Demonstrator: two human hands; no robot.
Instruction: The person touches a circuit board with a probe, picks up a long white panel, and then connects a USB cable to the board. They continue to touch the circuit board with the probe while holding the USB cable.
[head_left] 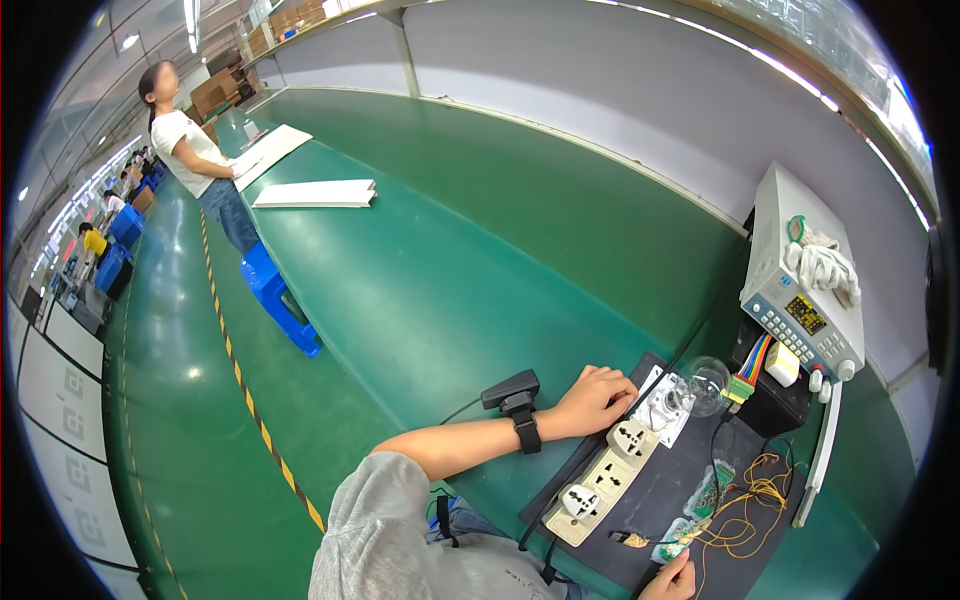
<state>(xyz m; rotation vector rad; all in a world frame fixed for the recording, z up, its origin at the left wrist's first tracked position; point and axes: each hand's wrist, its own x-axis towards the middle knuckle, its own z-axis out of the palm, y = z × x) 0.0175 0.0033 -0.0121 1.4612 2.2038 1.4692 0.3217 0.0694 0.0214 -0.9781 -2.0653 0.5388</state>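
My left hand (594, 402) rests at the edge of a dark mat (632, 562), its fingers curled in with nothing visible in them. Just below it lies a cream power strip (608, 480) with white adapters plugged in. At the bottom of the view, my right hand (670, 580) is partly cut off, its fingertips closed at the lower end of a small green circuit board (676, 538) in clear wrapping. A second wrapped circuit board (711, 488) lies above it, beside a tangle of yellow wires (765, 492). A black device is strapped to my left wrist (526, 432).
A bench instrument (800, 285) with white gloves (825, 268) on top stands at the right, above a black box (785, 400). A clear glass bulb (708, 385) sits by a white plate. White strips (315, 194) lie further along the green bench. A person (195, 150) stands beyond, by a blue stool (272, 290).
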